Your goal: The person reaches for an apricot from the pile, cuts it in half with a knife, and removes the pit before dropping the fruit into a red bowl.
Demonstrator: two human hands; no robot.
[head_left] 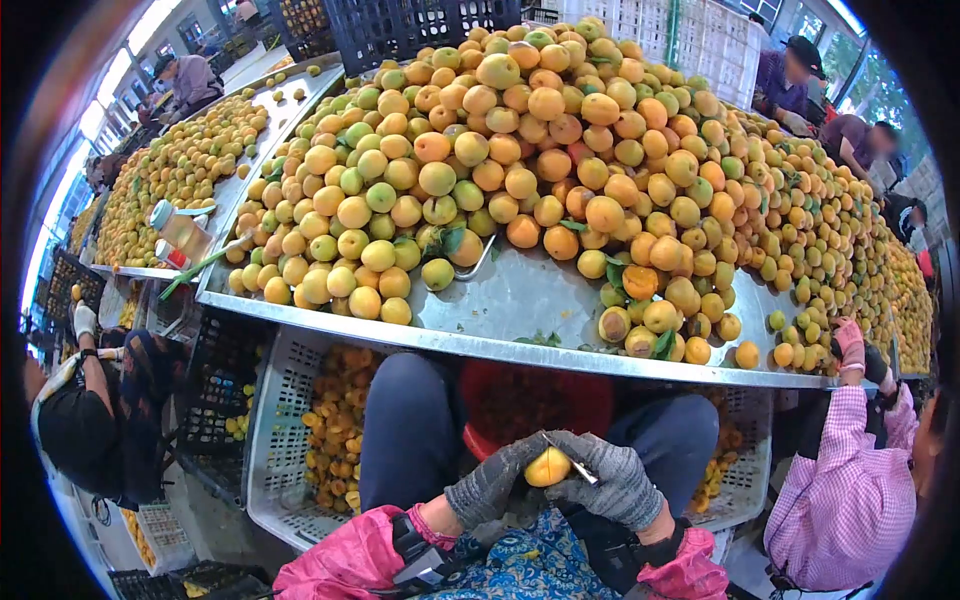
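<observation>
Above my lap, my left hand (493, 484), in a dark grey work glove, is closed around a yellow apricot (546, 468). My right hand (612, 480), gloved in lighter grey knit, grips a small knife (580, 470) with its metal blade against the fruit. The gloved fingers partly cover both apricot and handle. Between my knees sits a red basin (588, 400) with dark contents, probably pits or scraps. A white crate (283, 480) of split orange fruit halves stands to the left of my legs.
A metal table (500, 300) before me bears a large heap of apricots (520, 120). A curved metal hook-like piece (478, 262) pokes out of the heap. A jar (180, 228) lies at the left. Co-workers sit on both sides, one in a pink checked shirt (850, 500).
</observation>
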